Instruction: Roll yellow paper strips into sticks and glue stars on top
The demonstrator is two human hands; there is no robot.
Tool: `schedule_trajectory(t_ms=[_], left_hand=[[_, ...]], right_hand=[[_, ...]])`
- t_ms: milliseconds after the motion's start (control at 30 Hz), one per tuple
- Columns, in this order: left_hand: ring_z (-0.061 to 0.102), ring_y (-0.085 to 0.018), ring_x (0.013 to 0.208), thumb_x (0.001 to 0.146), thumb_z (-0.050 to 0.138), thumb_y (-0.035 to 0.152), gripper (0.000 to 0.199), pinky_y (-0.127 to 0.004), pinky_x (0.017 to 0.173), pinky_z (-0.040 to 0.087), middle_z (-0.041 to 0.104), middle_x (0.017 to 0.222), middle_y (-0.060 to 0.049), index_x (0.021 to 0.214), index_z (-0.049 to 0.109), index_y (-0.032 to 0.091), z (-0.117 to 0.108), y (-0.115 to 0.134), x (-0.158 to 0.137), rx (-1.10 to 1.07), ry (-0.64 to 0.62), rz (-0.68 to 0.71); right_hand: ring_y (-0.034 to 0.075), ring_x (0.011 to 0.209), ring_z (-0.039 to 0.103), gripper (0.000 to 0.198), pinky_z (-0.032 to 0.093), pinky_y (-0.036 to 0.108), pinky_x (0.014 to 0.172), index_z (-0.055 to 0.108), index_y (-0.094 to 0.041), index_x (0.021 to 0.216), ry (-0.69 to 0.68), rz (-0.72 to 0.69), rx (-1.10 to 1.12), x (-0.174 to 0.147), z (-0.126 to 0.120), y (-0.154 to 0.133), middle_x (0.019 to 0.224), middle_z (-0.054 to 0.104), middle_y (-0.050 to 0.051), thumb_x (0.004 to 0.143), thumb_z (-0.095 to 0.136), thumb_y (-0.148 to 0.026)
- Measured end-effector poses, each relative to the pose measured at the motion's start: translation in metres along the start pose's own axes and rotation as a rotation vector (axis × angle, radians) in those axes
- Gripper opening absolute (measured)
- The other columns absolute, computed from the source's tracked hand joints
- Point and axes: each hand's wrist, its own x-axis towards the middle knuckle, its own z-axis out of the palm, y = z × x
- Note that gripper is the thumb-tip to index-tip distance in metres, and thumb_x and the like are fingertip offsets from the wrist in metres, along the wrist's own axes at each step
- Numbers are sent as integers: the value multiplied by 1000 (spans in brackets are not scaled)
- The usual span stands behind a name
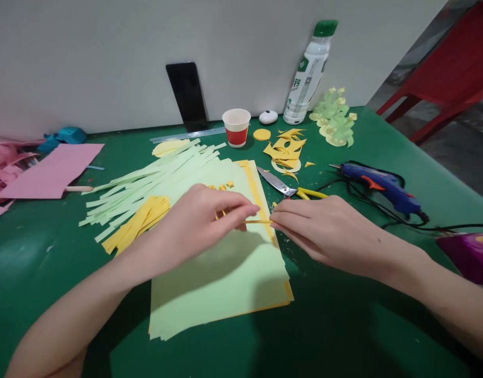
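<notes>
Between my two hands a thin yellow paper strip (258, 222) stretches level above a stack of pale green paper (226, 283). My left hand (210, 215) pinches its left end, and my right hand (316, 226) has the other end in closed fingers. Small folded yellow paper stars (229, 184) lie on the stack just behind my left hand, which partly hides them. A bundle of yellow paper strips (139, 223) rests left of that hand, beside a fan of light green strips (155, 176). Scissors (281, 185) with yellow handles lie behind my right hand.
A blue glue gun (379, 184) and its black cord lie on the right. Along the wall stand a phone (187, 97), a red-and-white paper cup (237, 128), a bottle (310, 73) and a green paper plant (336, 121). Pink paper (52, 170) is at the left.
</notes>
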Motion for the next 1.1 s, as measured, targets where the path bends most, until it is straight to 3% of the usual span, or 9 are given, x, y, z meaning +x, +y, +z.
schedule_trajectory(t_ms=[200,367,567,633,800,933,1100], left_hand=[[65,-9,71,85,50,33,26,-13,55,43,71,71,7,69,67,22,-11,-14,-1,1,96,-136],[64,-12,79,85,48,35,31,-16,61,45,71,76,2,66,66,19,-14,-32,-11,33,165,-249],[57,-14,62,83,46,41,33,-24,50,35,70,78,-1,69,68,20,-26,-65,-14,108,254,-386],[54,-14,57,81,47,42,32,-25,49,33,70,79,-2,70,68,20,-30,-75,-12,105,238,-428],[58,-16,73,79,47,40,30,-23,59,39,70,81,-4,76,67,18,-35,-91,-9,112,174,-441],[58,-17,75,77,49,42,29,-24,64,39,70,84,-3,81,67,19,-40,-103,-10,182,110,-477],[57,-23,73,70,57,50,31,-29,59,35,68,84,-6,75,68,21,-55,-134,-20,307,-13,-561]], right_hand=[[12,60,47,26,22,27,48,57,-14,79,-156,-163,-45,5,17,8,71,56,2,80,34,-2],[12,60,46,22,24,28,51,53,-14,70,-225,-212,-63,10,36,3,68,54,2,83,39,-4],[14,63,48,21,21,28,50,57,-12,82,-257,-213,-134,15,50,2,74,57,4,84,39,-3],[14,64,49,22,20,28,50,58,-11,87,-250,-205,-159,18,53,2,78,58,5,83,39,-1],[14,63,48,21,22,28,51,60,-10,86,-207,-168,-185,23,59,3,74,56,4,82,41,-1],[12,60,46,23,22,27,50,60,-11,82,-146,-118,-188,22,61,2,73,56,4,82,39,0],[10,57,43,25,19,26,48,60,-13,81,-106,-83,-161,21,67,0,74,57,3,83,38,-2]])
